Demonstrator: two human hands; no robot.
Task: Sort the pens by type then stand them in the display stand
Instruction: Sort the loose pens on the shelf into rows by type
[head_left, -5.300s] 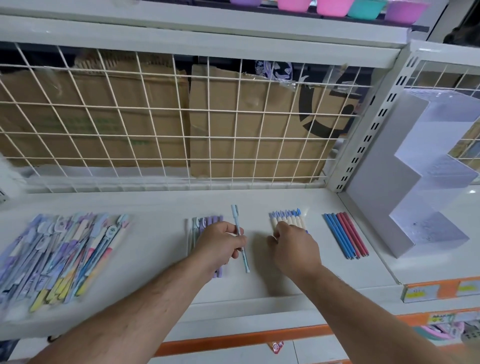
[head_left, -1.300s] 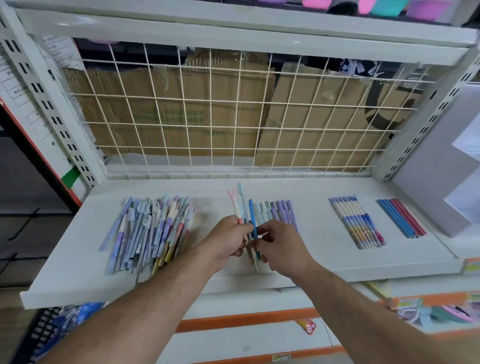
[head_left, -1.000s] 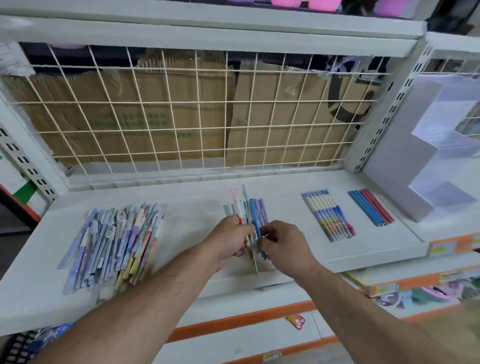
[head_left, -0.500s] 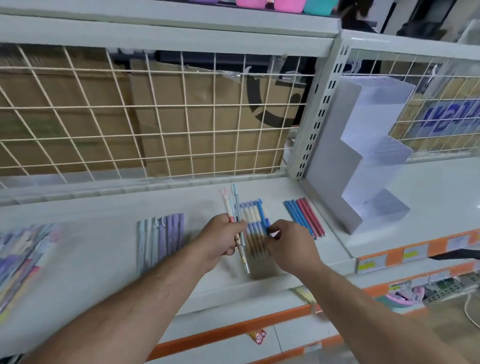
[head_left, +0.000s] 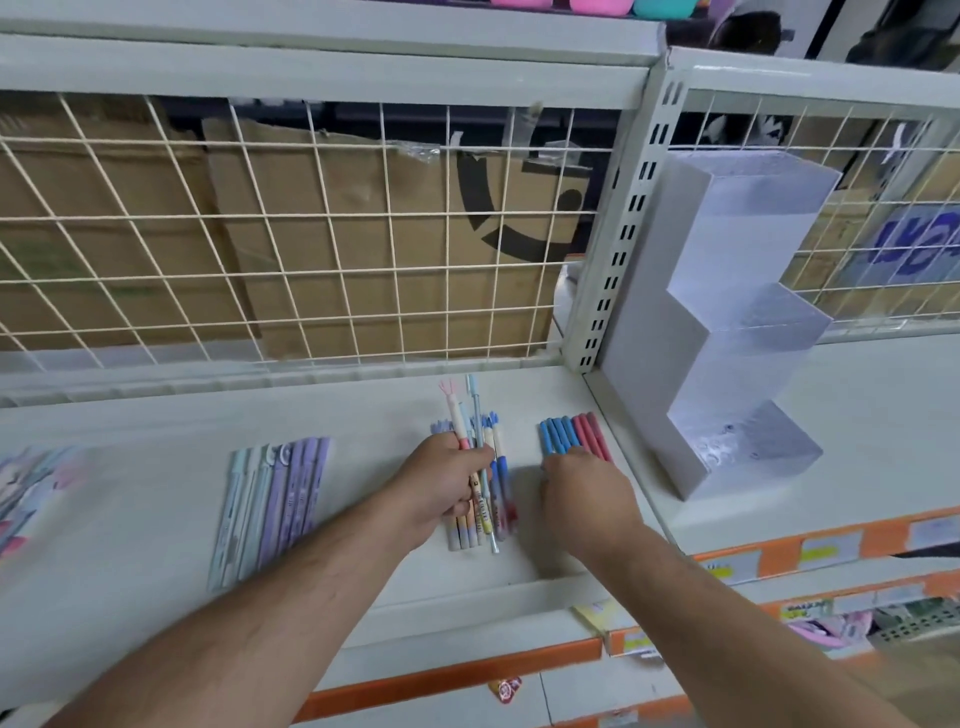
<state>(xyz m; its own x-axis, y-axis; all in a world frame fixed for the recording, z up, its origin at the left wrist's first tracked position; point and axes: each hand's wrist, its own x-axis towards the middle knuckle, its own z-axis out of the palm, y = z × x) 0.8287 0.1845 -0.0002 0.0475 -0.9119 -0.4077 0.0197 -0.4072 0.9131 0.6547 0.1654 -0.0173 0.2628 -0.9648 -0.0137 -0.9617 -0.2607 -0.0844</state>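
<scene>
Left hand (head_left: 447, 483) grips a few mixed pens (head_left: 458, 422) over the blue-capped row (head_left: 500, 470) on the shelf (head_left: 145, 499), right hand (head_left: 587, 493) fingertips down on the blue and red pens (head_left: 569, 434), grip unclear; best lay each pen parallel with its type, ends squared, piles apart.

L hand (head_left: 448, 480) grips pens (head_left: 458, 423) w/ curled fingers; R hand (head_left: 584, 493) palm-down, fingers bent.

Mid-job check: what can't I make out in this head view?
Head view:
- Right hand: fingers hidden under it; grip on blue and red pens unclear.
- Pen pile: blurred, cut by left edge.
- Display stand: slots too faint to count.
- Left hand: covers the held pens' middles.
</scene>
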